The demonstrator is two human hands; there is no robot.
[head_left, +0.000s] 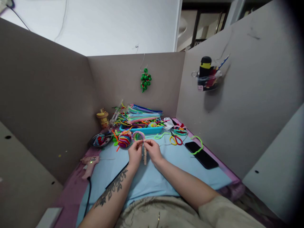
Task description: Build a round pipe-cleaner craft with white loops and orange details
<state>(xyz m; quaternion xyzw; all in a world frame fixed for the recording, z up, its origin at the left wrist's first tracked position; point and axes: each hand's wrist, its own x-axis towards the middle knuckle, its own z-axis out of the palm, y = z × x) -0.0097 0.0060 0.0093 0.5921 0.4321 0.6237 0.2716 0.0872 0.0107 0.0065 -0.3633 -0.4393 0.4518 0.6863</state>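
Note:
Both hands meet over the middle of the blue cloth (171, 177). My left hand (135, 153) is closed in a pinch at the top end of a pale beige strip of coiled or braided pipe cleaner (145, 157). My right hand (153, 151) pinches the same end from the other side, and the strip hangs down between the hands. Just beyond the fingertips is a round pastel ring (138, 136); whether it touches the strip I cannot tell. To its left sits a striped multicoloured ball (124, 139) of pipe cleaners.
A blue tray (142, 130) heaped with pipe cleaners (144, 115) stands at the back. Scissors (176, 139) and a black phone (201, 155) lie to the right. A pink glue gun (90, 164), its light lit, and a round dish (101, 141) are left. Grey panels (133, 76) enclose the table.

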